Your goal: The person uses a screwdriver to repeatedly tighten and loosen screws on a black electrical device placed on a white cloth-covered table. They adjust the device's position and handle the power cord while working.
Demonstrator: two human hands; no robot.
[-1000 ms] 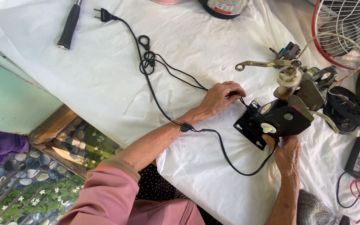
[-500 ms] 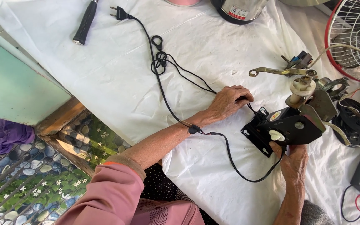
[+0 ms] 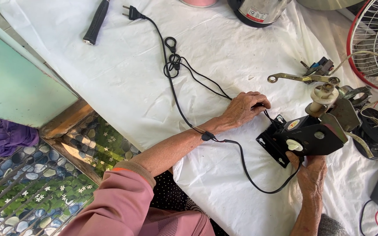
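Presently: motor unit (image 3: 309, 137), rigid, likely heavy, top-loaded. Your right hand (image 3: 310, 172) closes under its black housing; left hand (image 3: 241, 109) pinches its limp cord (image 3: 178, 107).

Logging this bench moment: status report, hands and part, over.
Left hand on black cord. Right hand gripping black motor unit. Cord loops underneath.

Bright even daylight, soft shadows, sharp focus.

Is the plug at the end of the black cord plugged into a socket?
No: the plug lies loose on the white sheet at the far end of the black cord, with no socket around it.
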